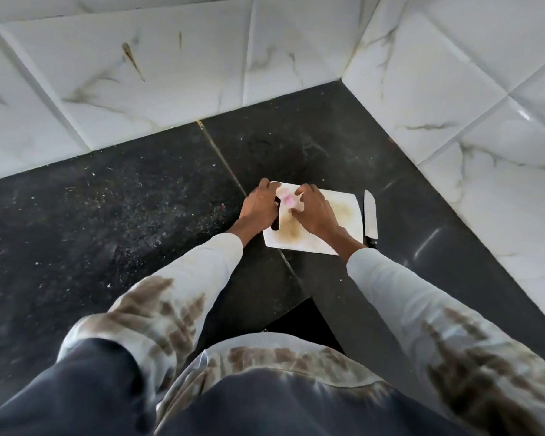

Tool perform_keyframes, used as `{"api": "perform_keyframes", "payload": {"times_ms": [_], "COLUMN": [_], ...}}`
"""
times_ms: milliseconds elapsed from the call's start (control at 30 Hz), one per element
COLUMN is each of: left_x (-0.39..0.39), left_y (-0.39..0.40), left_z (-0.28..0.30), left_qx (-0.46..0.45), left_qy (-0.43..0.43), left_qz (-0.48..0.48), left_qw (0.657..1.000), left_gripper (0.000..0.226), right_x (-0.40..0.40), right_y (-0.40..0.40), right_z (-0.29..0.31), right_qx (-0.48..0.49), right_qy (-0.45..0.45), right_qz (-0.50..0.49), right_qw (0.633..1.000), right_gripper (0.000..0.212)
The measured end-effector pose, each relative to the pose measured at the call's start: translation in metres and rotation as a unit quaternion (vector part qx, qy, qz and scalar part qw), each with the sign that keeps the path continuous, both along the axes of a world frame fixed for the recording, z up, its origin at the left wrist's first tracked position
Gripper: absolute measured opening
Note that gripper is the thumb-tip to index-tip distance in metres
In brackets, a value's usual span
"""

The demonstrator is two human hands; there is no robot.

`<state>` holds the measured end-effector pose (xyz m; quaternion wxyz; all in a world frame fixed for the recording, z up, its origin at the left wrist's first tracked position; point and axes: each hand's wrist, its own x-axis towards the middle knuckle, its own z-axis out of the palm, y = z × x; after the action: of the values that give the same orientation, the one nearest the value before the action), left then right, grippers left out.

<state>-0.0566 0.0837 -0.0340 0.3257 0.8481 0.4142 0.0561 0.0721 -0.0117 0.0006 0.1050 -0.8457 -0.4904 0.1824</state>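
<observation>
Currently both forearms are reaching forward and converging over the cutting board [343, 215], wrists low, palms facing down. Left hand [260, 204] is sitting on the board's left edge with its fingers curled down and bunched together. Can't tell whether they're gripping the board or just resting on it. Right hand [317, 212] is arching over the board's middle, thumb and forefinger spread slightly and pinching the pink-white piece [287, 199] from its right side. The other fingers are tucked in behind.

That piece is lying on the board right between the two hands' fingertips, touching the right thumb and just beside the left thumb. It's too blurred to identify.

Knife [370, 215] is lying flat on the dark countertop [139, 215], just off the board's right edge, well right of the right hand's knuckles, and nothing is touching it.

Count: two hands, one board, one piece, one knife.
</observation>
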Motion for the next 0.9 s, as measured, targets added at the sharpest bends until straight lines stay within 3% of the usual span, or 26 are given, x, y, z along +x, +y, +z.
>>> {"api": "perform_keyframes", "payload": {"times_ms": [200,367,700,900], "left_x": [0.017,0.031,0.042,0.054], "left_y": [0.009,0.014,-0.006,-0.034], "left_z": [0.002,0.0,0.003,-0.004], "left_qx": [0.022,0.028,-0.07,-0.032], "left_qy": [0.018,0.027,-0.112,-0.056], "left_qz": [-0.048,-0.061,-0.011,-0.045], "left_qw": [0.998,0.997,0.991,0.997], "left_gripper": [0.055,0.042,0.033,0.032], "right_x": [0.012,0.022,0.052,0.067], "right_y": [0.015,0.015,-0.027,-0.06], "right_z": [-0.013,-0.021,-0.019,-0.018], "right_qx": [0.002,0.019,0.108,0.102], "right_qy": [0.002,0.034,0.123,0.107], "right_qz": [-0.013,-0.024,-0.132,-0.125], "right_qw": [1.0,0.999,0.978,0.981], "right_gripper": [0.055,0.035,0.03,0.033]}}
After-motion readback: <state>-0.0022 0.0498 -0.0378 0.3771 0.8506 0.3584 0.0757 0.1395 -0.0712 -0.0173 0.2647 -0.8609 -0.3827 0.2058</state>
